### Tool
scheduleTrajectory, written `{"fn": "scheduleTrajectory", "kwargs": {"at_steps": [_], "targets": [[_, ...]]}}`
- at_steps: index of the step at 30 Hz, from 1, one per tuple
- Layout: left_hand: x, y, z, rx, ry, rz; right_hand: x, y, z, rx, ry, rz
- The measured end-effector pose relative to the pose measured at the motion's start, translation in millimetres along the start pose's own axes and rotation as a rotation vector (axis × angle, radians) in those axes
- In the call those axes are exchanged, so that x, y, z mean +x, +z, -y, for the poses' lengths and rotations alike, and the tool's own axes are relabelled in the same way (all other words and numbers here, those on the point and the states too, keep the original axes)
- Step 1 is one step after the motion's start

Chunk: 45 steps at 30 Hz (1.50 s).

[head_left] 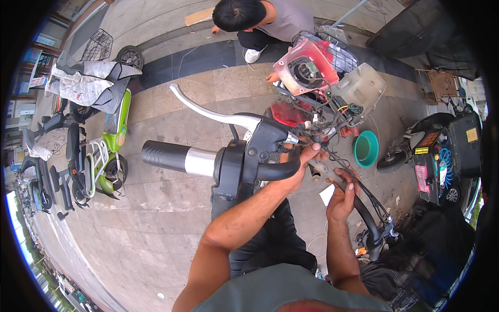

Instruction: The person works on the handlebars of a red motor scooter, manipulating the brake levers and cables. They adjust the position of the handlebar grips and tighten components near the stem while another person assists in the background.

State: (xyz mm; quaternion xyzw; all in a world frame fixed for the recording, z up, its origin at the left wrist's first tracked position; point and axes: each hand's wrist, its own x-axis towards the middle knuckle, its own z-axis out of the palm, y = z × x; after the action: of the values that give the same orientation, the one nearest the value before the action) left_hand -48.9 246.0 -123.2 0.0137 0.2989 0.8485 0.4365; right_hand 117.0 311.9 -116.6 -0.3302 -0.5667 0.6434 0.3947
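Observation:
A black handlebar [283,170] spans the view in front of me. Its left end carries a black rubber grip [163,155], a switch housing [227,169] and a silver brake lever [215,113]. Behind the left bend, my left hand [295,176] is closed near the bar's middle, thumb up; what it pinches is hidden. Just right of it, my right hand [343,197] has its fingers curled at a greyish length [323,167] between the two hands, too unclear to name. Black cables [358,182] run beside the right fingers toward the bar's right end.
Ahead stands an opened vehicle front with a red-and-white shell [306,65], loose wiring and a wire basket. Another person [275,21] crouches behind it. A green basin [366,148] is on the paving, a toolbox [439,166] at right, a green scooter [115,130] at left.

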Motion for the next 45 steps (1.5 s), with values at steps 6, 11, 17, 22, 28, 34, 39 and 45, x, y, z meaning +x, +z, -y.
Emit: {"fn": "scheduleTrajectory", "kwargs": {"at_steps": [6, 11, 17, 22, 28, 34, 39, 45], "targets": [[0.5, 3.3, -2.1, -0.029, -0.013, -0.013, 0.2, -5.0, -1.2, -0.004, 0.024, 0.037], [-0.3, 3.0, -2.9, -0.030, -0.015, -0.011, 2.6, -2.6, -8.3, -0.030, -0.033, 0.004], [-0.1, 2.8, -3.6, -0.021, 0.000, -0.005, 3.0, 8.5, -6.7, 0.059, -0.027, -0.052], [-0.1, 2.6, -2.4, -0.008, 0.005, -0.014, 2.9, 5.7, -7.6, 0.047, -0.026, -0.042], [0.2, 0.5, 0.8, -0.050, -0.003, 0.002, 1.5, 1.5, -10.7, 0.041, -0.006, -0.050], [0.7, -1.1, 0.7, -0.022, -0.038, 0.006, 4.7, 7.8, -7.5, 0.080, -0.009, -0.126], [0.5, -2.7, -0.6, -0.005, -0.023, 0.018, 5.5, 15.1, -8.2, 0.154, -0.150, -0.222], [-3.3, 9.7, -2.6, -0.007, -0.032, -0.064, 7.7, 16.7, 7.2, 0.213, -0.147, -0.089]]}}
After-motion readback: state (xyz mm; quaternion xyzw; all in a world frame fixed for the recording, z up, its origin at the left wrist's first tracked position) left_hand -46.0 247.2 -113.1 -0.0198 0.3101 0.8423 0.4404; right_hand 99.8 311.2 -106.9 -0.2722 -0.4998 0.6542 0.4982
